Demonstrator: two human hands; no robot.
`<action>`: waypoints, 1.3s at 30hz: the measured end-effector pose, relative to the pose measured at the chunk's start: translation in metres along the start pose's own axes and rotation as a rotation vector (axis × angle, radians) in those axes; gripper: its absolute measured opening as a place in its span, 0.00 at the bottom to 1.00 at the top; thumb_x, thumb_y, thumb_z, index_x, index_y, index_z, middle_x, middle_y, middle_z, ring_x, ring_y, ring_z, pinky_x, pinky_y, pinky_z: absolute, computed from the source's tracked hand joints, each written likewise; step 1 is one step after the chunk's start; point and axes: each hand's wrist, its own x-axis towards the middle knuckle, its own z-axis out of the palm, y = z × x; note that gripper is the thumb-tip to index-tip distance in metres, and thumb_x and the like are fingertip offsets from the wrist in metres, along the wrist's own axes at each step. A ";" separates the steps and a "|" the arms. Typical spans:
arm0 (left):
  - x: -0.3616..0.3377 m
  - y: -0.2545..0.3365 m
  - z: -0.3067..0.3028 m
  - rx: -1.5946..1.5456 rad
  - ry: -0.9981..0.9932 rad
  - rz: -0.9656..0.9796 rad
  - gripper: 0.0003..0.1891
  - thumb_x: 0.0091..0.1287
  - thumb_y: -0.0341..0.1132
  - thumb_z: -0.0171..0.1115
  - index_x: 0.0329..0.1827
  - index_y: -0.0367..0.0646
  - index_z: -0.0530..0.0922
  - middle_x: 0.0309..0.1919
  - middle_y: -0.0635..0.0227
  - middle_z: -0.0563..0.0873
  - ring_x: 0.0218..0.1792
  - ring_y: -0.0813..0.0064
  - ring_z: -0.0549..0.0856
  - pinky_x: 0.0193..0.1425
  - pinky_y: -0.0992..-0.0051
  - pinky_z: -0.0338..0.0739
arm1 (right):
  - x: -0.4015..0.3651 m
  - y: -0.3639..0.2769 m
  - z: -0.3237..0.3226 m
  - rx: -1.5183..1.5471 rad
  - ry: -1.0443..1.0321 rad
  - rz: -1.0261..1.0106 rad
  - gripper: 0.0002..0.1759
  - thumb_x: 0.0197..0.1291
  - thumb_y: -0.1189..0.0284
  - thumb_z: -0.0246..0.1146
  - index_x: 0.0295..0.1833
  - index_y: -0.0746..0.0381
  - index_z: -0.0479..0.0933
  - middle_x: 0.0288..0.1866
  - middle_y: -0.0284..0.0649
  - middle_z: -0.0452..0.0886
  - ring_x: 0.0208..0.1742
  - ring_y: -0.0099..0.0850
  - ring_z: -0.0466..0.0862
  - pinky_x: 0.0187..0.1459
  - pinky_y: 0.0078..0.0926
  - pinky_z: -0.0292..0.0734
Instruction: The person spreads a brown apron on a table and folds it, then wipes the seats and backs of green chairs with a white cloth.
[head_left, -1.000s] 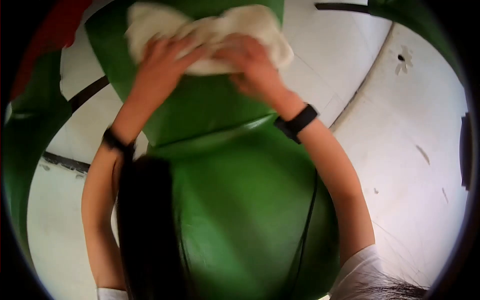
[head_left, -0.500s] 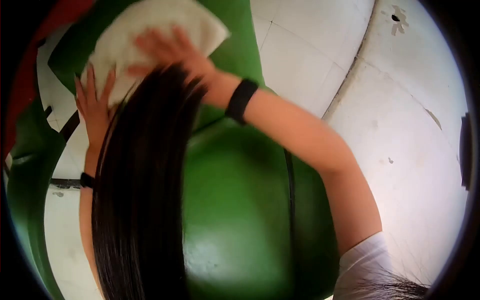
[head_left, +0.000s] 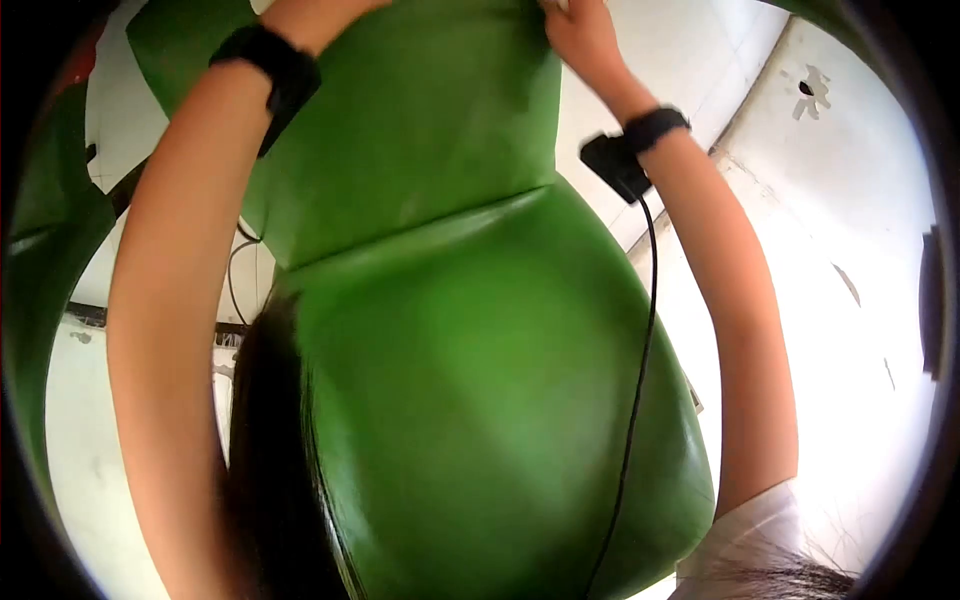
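My left hand (head_left: 325, 18) reaches over the upper green padded section, its fingers cut off by the top edge of the view. At the upper right, my right hand (head_left: 588, 38) is closed beside the edge of the green upholstered backrest (head_left: 430, 120); whatever it may grip is hidden above the view. Below lies a shiny green padded seat (head_left: 500, 370), joined to the backrest along a crease. Each wrist wears a black band, with a black box (head_left: 612, 165) and cable at the right one. The pale cloth is out of view.
Long dark hair (head_left: 270, 450) hangs down at the lower left. A black cable (head_left: 632, 420) runs across the seat's right side. Another green padded piece (head_left: 45, 220) stands at the far left. White tiled floor and a worn white wall (head_left: 850, 200) lie to the right.
Both hands have left the pale cloth, which has gone from view. My right hand moved right and up, my left hand up and right. The hair hangs lower, uncovering more green upholstery.
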 end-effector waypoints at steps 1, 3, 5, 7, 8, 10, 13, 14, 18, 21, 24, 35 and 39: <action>-0.011 0.005 0.004 -0.124 0.004 0.090 0.22 0.62 0.32 0.54 0.61 0.57 0.74 0.67 0.68 0.70 0.66 0.61 0.69 0.63 0.46 0.59 | -0.024 0.000 -0.002 0.034 -0.052 0.100 0.40 0.47 0.90 0.47 0.69 0.56 0.65 0.75 0.54 0.52 0.76 0.54 0.51 0.74 0.41 0.47; -0.033 0.019 -0.005 -0.114 -0.115 0.222 0.24 0.63 0.31 0.54 0.64 0.55 0.72 0.71 0.67 0.64 0.68 0.61 0.67 0.66 0.47 0.58 | -0.058 -0.007 -0.014 0.010 -0.163 0.103 0.37 0.49 0.86 0.52 0.68 0.50 0.65 0.75 0.51 0.49 0.73 0.54 0.55 0.69 0.45 0.56; -0.049 0.038 -0.014 -0.184 -0.286 0.185 0.26 0.62 0.31 0.56 0.67 0.54 0.69 0.72 0.68 0.63 0.70 0.62 0.64 0.70 0.46 0.54 | -0.075 -0.029 -0.034 -0.008 -0.280 0.150 0.34 0.49 0.86 0.55 0.63 0.48 0.68 0.70 0.52 0.54 0.67 0.54 0.64 0.61 0.43 0.69; -0.074 0.039 -0.006 -0.266 -0.187 0.215 0.27 0.60 0.31 0.63 0.65 0.53 0.72 0.66 0.68 0.73 0.67 0.67 0.69 0.71 0.51 0.57 | -0.076 -0.049 -0.037 -0.037 -0.407 0.209 0.34 0.46 0.87 0.55 0.61 0.50 0.69 0.65 0.52 0.58 0.62 0.54 0.68 0.57 0.42 0.73; -0.090 0.034 -0.002 -0.322 -0.226 0.243 0.28 0.58 0.32 0.64 0.65 0.54 0.72 0.66 0.68 0.72 0.68 0.67 0.69 0.71 0.51 0.58 | -0.074 -0.062 -0.032 -0.064 -0.487 0.186 0.34 0.45 0.86 0.56 0.61 0.50 0.70 0.64 0.51 0.59 0.61 0.54 0.68 0.57 0.42 0.73; -0.123 0.024 0.001 -0.425 -0.303 0.293 0.30 0.56 0.33 0.65 0.66 0.55 0.71 0.66 0.69 0.72 0.69 0.68 0.68 0.71 0.52 0.58 | -0.063 -0.084 -0.019 -0.117 -0.649 0.131 0.34 0.44 0.85 0.57 0.60 0.51 0.70 0.62 0.51 0.61 0.60 0.53 0.70 0.57 0.42 0.74; -0.149 0.054 -0.023 -0.502 -0.621 0.208 0.29 0.57 0.32 0.65 0.64 0.60 0.73 0.58 0.70 0.78 0.55 0.52 0.74 0.56 0.55 0.74 | -0.071 -0.090 -0.020 -0.069 -0.980 -0.007 0.30 0.46 0.77 0.61 0.60 0.54 0.71 0.64 0.51 0.63 0.63 0.53 0.68 0.63 0.42 0.70; -0.166 0.062 -0.023 -0.583 -0.678 0.195 0.25 0.58 0.36 0.65 0.62 0.60 0.75 0.55 0.71 0.79 0.53 0.55 0.75 0.52 0.57 0.76 | -0.079 -0.094 -0.014 -0.040 -1.061 -0.060 0.29 0.47 0.75 0.61 0.60 0.55 0.71 0.65 0.51 0.63 0.64 0.53 0.67 0.64 0.43 0.68; -0.249 0.057 -0.047 -0.879 -0.925 -0.017 0.19 0.60 0.48 0.63 0.51 0.52 0.80 0.42 0.66 0.84 0.47 0.56 0.77 0.51 0.56 0.72 | -0.105 -0.141 0.028 0.200 -1.283 -0.004 0.29 0.58 0.65 0.61 0.67 0.53 0.67 0.69 0.55 0.59 0.68 0.55 0.63 0.67 0.47 0.63; -0.282 0.042 -0.085 -1.072 -0.930 -0.289 0.15 0.63 0.44 0.61 0.50 0.50 0.81 0.41 0.59 0.84 0.43 0.54 0.80 0.48 0.57 0.73 | -0.103 -0.174 0.040 0.330 -1.262 0.015 0.27 0.63 0.62 0.59 0.67 0.53 0.67 0.69 0.59 0.59 0.69 0.55 0.62 0.69 0.48 0.59; -0.327 0.036 -0.114 -1.210 -0.658 -0.477 0.18 0.64 0.42 0.59 0.55 0.47 0.79 0.47 0.56 0.84 0.50 0.55 0.81 0.57 0.61 0.73 | -0.102 -0.215 0.056 0.519 -1.299 0.054 0.25 0.67 0.60 0.55 0.67 0.57 0.67 0.70 0.61 0.58 0.72 0.55 0.56 0.71 0.47 0.52; -0.384 0.158 -0.175 -1.347 0.192 -1.126 0.29 0.63 0.24 0.50 0.71 0.40 0.62 0.74 0.55 0.56 0.73 0.62 0.57 0.74 0.65 0.51 | -0.078 -0.301 0.064 0.465 -1.571 0.008 0.42 0.62 0.57 0.59 0.76 0.58 0.47 0.78 0.54 0.32 0.77 0.57 0.35 0.73 0.49 0.38; -0.364 0.175 -0.147 -1.496 0.620 -1.393 0.26 0.67 0.29 0.49 0.69 0.36 0.62 0.72 0.58 0.60 0.71 0.65 0.60 0.74 0.68 0.50 | -0.079 -0.277 0.100 0.597 -1.540 0.091 0.43 0.61 0.57 0.59 0.76 0.60 0.47 0.79 0.49 0.34 0.79 0.49 0.33 0.74 0.47 0.34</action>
